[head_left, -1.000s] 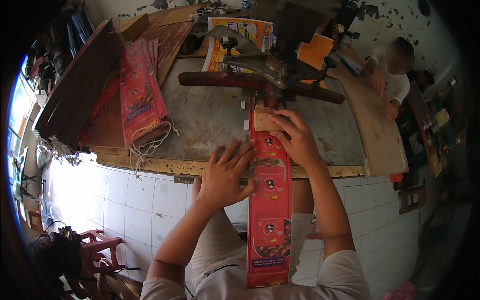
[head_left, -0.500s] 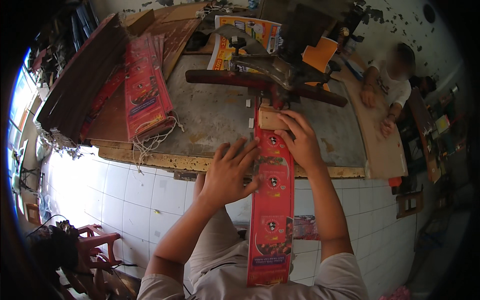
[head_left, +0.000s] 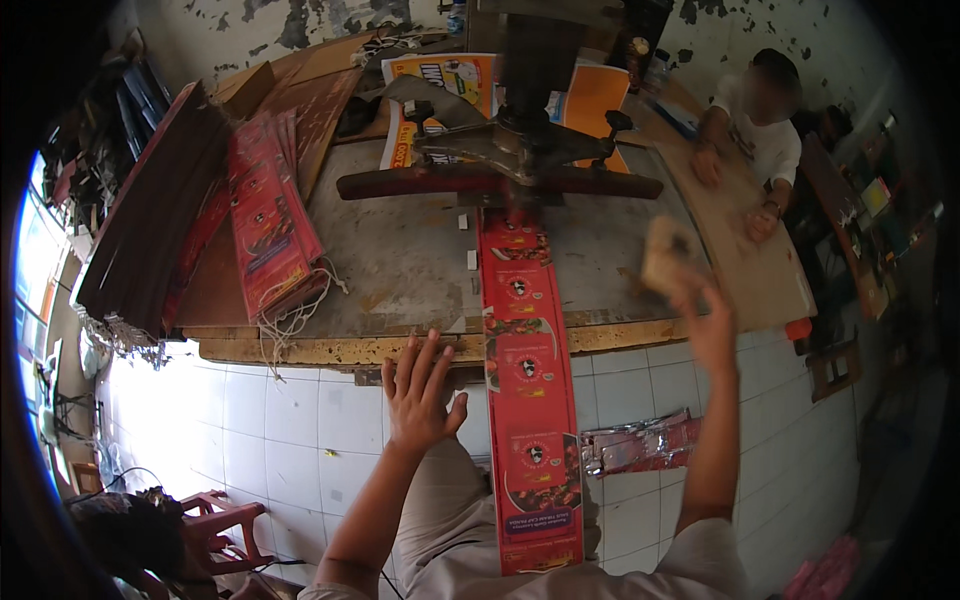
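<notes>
A long red printed packaging strip (head_left: 530, 400) runs from beneath a dark metal press arm (head_left: 500, 183) over the table edge and down to my lap. To its right, my right hand (head_left: 705, 315) is raised, blurred by motion, with its fingers closed on a small wooden block (head_left: 663, 258). Left of the strip, apart from it, my left hand (head_left: 420, 395) rests by the table's front edge, fingers spread and empty.
Red printed strips with white strings (head_left: 268, 220) lie at the left beside a tall dark stack of sheets (head_left: 150, 210). Across the table (head_left: 380, 270), another person (head_left: 765, 135) sits at the right. A red stool (head_left: 220, 530) stands at lower left.
My right hand has lifted the wooden block off the strip and swung it right. My left hand has drawn back off the strip to the left. The view has shifted slightly.
</notes>
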